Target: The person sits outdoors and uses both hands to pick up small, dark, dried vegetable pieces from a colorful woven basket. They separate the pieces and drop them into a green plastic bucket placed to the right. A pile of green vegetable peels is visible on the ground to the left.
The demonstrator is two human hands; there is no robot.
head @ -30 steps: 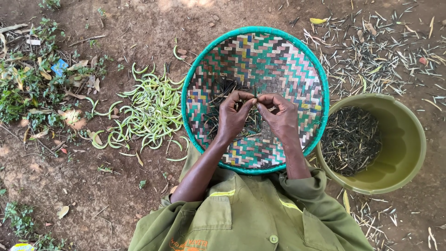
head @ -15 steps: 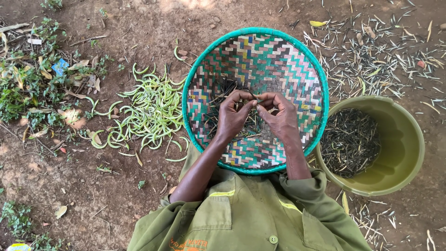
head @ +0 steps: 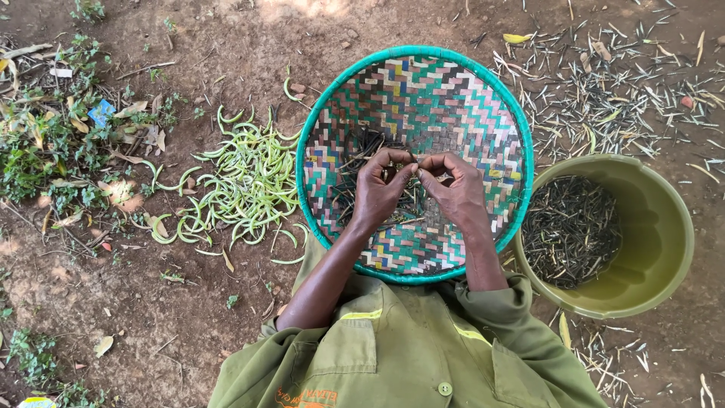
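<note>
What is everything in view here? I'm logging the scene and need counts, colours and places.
woven tray: one, multicoloured with teal rim, on the lap
dark pods: several, blackish, in the tray under the hands
green pods: a heap, green, on the soil left of the tray
bucket: one, olive, right of the tray, holding dark slivers
husks: many, pale, scattered upper right
left hand: pinching a small pod
right hand: fingertips meeting the left's

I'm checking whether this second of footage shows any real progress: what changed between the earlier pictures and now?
Very little. The left hand and right hand stay together over the woven tray, fingertips pinching a thin dark pod; only the fingers shifted slightly. The green pods on the ground and the bucket kept their places.
</note>
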